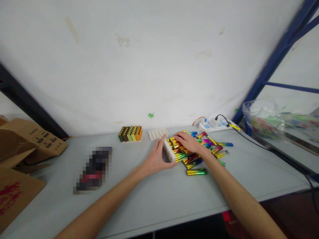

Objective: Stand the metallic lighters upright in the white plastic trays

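Observation:
My left hand [157, 158] grips a white tray with holes [169, 151], tilted on its side, thumb at the near end and fingers at the far end. Shiny metallic tubes [177, 146] in gold, red and green stick out of its right face. My right hand [190, 142] lies over these tubes, fingers bent against them; whether it grips one is hidden. Loose colourful tubes [196, 172] lie in a pile under and around my right hand. Behind, a second white tray [159, 133] lies flat near the wall.
A block of upright tubes [130, 133] stands left of the flat tray. Cardboard boxes [32, 139] are at the left, beside a pixelated object [94, 171]. A power strip [216, 125] with a black cable and a plastic bag [264, 116] are at the right.

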Action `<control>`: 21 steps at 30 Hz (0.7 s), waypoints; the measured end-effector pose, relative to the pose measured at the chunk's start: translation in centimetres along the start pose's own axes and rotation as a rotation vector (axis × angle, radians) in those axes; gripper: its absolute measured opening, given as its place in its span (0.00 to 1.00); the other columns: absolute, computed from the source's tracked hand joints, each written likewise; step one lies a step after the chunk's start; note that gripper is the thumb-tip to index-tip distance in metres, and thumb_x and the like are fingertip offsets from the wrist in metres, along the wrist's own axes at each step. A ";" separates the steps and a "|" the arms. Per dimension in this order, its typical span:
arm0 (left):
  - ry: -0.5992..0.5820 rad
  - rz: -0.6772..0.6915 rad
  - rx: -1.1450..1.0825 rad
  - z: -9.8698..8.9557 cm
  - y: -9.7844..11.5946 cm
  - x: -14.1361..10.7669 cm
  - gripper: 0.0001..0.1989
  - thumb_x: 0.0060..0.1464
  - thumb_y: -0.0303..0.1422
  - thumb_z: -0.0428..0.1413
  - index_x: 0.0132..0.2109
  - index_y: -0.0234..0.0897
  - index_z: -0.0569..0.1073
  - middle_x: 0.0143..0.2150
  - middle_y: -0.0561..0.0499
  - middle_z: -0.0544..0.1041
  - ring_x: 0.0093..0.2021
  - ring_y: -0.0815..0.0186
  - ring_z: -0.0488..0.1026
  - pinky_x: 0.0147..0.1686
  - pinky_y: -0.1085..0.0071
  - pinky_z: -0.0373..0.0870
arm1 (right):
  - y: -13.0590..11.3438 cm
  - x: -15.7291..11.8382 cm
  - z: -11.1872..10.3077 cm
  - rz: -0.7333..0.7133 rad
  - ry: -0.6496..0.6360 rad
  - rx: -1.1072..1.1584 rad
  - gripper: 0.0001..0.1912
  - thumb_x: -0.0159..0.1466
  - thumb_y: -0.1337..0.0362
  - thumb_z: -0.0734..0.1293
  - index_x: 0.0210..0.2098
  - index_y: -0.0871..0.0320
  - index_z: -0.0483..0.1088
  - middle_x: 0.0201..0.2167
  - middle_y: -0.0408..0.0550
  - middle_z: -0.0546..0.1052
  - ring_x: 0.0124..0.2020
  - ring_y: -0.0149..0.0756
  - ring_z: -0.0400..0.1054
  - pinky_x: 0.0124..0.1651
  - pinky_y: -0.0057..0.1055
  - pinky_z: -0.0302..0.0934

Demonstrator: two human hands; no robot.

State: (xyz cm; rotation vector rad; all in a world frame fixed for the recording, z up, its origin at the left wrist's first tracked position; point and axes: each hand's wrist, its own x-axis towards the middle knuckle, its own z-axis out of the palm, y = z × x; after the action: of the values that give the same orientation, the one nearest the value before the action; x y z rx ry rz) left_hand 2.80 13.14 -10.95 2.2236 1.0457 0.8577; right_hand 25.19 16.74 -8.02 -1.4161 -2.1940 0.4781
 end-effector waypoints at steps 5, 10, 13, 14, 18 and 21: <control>0.007 -0.002 0.003 0.1 -0.2 -0.1 0.62 0.45 0.46 0.70 0.75 0.44 0.39 0.72 0.38 0.54 0.72 0.46 0.54 0.70 0.50 0.53 | 0.5 0.1 -0.2 0.034 0.021 0.010 0.17 0.73 0.61 0.56 0.44 0.59 0.76 0.46 0.52 0.79 0.47 0.38 0.70 0.54 0.34 0.61; 0.009 -0.004 0.013 0.2 -0.3 -0.3 0.60 0.46 0.48 0.69 0.75 0.42 0.41 0.72 0.38 0.54 0.71 0.47 0.55 0.70 0.51 0.54 | 0.9 -0.1 -0.4 0.062 0.063 0.019 0.16 0.71 0.62 0.58 0.43 0.60 0.77 0.45 0.52 0.79 0.45 0.38 0.70 0.53 0.33 0.60; 0.013 -0.006 0.009 0.2 -0.2 -0.3 0.59 0.46 0.47 0.69 0.74 0.42 0.42 0.71 0.38 0.55 0.71 0.47 0.56 0.69 0.51 0.54 | 1.1 -0.1 -0.4 0.066 0.077 0.015 0.16 0.71 0.63 0.57 0.43 0.61 0.77 0.44 0.53 0.79 0.45 0.38 0.71 0.53 0.33 0.61; 0.014 -0.007 0.008 0.1 -0.1 -0.3 0.59 0.46 0.47 0.69 0.74 0.42 0.42 0.71 0.38 0.55 0.71 0.47 0.56 0.69 0.51 0.54 | 1.1 -0.1 -0.4 0.069 0.080 0.009 0.16 0.71 0.64 0.57 0.43 0.61 0.77 0.45 0.53 0.79 0.45 0.38 0.71 0.53 0.33 0.61; 0.015 -0.001 0.004 0.1 0.0 -0.3 0.59 0.46 0.47 0.69 0.74 0.41 0.43 0.71 0.38 0.55 0.71 0.47 0.55 0.70 0.52 0.54 | 1.2 0.0 -0.3 0.073 0.096 -0.015 0.16 0.71 0.64 0.58 0.43 0.61 0.77 0.47 0.54 0.79 0.48 0.39 0.71 0.55 0.33 0.59; 0.014 -0.006 0.004 0.1 0.0 -0.3 0.59 0.47 0.48 0.69 0.74 0.42 0.43 0.71 0.39 0.55 0.71 0.46 0.55 0.70 0.52 0.54 | 1.2 -0.1 -0.3 0.081 0.114 -0.043 0.16 0.72 0.65 0.57 0.43 0.61 0.77 0.46 0.53 0.79 0.48 0.38 0.71 0.54 0.31 0.59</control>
State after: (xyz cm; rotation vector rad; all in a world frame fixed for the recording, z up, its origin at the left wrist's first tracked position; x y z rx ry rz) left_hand 2.72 12.83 -11.08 2.2199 1.0613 0.8697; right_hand 26.27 17.13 -8.41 -1.5214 -2.0744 0.3709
